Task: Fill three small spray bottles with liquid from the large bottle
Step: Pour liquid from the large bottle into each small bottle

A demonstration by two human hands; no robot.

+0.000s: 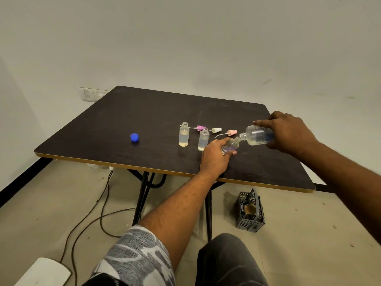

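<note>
My right hand (288, 133) grips the large clear bottle (257, 135), tipped on its side with its open mouth pointing left. That mouth meets the neck of a small clear bottle (232, 145), which my left hand (215, 156) holds tilted above the dark table (123, 120). Two more small bottles stand upright and uncapped to the left, one (184, 134) further left and one (203, 140) beside my left hand; both hold pale liquid. Three spray tops lie behind them: purple (201, 127), white (216, 130) and pink (232, 132).
A blue cap (134, 137) lies alone on the table's left part. Below the table a grey slotted basket (250, 213) stands on the floor, and black cables (99, 215) trail to the left. A wall socket (90, 94) sits behind the table's far left corner.
</note>
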